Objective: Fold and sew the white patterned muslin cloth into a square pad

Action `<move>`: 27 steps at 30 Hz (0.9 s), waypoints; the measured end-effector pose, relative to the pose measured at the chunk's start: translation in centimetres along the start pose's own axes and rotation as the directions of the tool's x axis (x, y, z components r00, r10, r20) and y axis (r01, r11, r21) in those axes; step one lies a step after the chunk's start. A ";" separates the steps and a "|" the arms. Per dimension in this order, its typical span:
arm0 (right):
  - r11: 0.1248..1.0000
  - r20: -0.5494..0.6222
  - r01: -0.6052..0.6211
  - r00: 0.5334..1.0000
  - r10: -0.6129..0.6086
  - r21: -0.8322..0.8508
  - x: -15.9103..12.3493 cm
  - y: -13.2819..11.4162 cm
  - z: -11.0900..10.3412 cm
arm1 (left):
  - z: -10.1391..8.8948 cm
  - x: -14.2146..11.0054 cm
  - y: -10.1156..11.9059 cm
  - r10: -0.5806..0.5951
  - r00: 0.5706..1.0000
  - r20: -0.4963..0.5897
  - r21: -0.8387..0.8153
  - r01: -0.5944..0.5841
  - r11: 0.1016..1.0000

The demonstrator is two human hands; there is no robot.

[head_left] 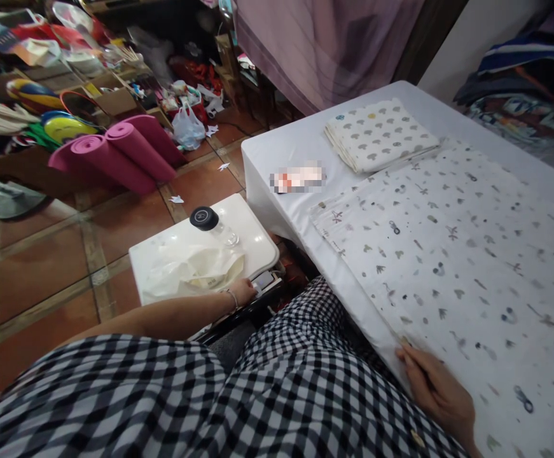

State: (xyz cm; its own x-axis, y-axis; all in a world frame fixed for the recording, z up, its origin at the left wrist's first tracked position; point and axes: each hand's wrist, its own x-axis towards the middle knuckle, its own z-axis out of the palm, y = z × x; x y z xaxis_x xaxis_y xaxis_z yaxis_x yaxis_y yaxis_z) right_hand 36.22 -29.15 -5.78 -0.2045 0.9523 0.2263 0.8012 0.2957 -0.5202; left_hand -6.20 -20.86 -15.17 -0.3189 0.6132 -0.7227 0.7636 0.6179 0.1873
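Observation:
My left hand (pixel 244 291) reaches down to the front edge of a white machine (pixel 257 235) beside the table; its fingertips rest on a small panel (pixel 263 280) there, and most of the fingers are hidden. My right hand (pixel 436 388) lies flat with fingers stretched on a white printed cloth (pixel 453 254) spread over the white table (pixel 277 149). A folded stack of heart-printed cloth (pixel 379 133) sits at the table's far end.
A clear bottle with a black cap (pixel 210 222) and a cream bag (pixel 193 270) lie on the machine. Pink rolled mats (pixel 124 152), a plastic bag (pixel 188 127) and cluttered goods fill the tiled floor at the left. A purple curtain (pixel 324 44) hangs behind.

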 end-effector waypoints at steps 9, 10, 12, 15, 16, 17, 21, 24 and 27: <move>0.999 0.027 0.042 0.999 -0.041 -0.028 0.5 0.1 -0.4 | 0.0 0.1 0.6 0.064 0.998 0.000 0.170 -0.063 0.983; 0.999 0.031 0.043 0.999 -0.042 -0.033 0.4 0.2 -0.4 | 0.0 0.1 0.7 0.051 0.999 0.007 0.171 -0.051 0.984; 0.998 0.040 0.042 0.998 -0.041 -0.040 0.2 0.5 -0.4 | 0.1 0.2 0.9 0.014 0.999 0.029 0.169 -0.019 0.986; 1.000 0.062 0.013 0.998 -0.012 -0.025 0.0 0.9 -0.3 | 0.3 0.4 1.1 -0.043 0.997 0.068 0.167 0.031 0.985; 1.000 0.075 0.001 0.997 0.000 -0.015 0.0 1.0 -0.4 | 0.4 0.5 1.2 -0.058 0.995 0.078 0.170 0.044 0.984; 1.000 0.086 -0.006 0.996 0.006 -0.004 0.0 1.1 -0.4 | 0.4 0.5 1.2 -0.068 0.994 0.083 0.175 0.053 0.983; 0.998 0.089 0.029 0.995 -0.034 0.046 0.2 1.4 -0.5 | 0.1 0.6 1.5 -0.069 0.995 0.075 0.207 0.052 0.977; 0.994 0.068 0.082 0.994 -0.087 0.073 0.3 1.7 -0.5 | -0.2 0.6 1.7 -0.079 0.992 0.102 0.225 0.055 0.973; 0.995 0.079 0.064 0.994 -0.070 0.073 0.0 2.1 -0.3 | -0.3 0.7 1.9 -0.109 0.984 0.141 0.234 0.073 0.970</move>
State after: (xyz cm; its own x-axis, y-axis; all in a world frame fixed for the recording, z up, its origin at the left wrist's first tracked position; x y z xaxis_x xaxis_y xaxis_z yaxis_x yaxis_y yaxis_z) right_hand 38.02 -28.54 -6.62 -0.3037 0.9324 0.1961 0.7430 0.3606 -0.5638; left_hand -5.20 -19.08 -15.13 -0.3174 0.4668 -0.8255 0.8481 0.5291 -0.0269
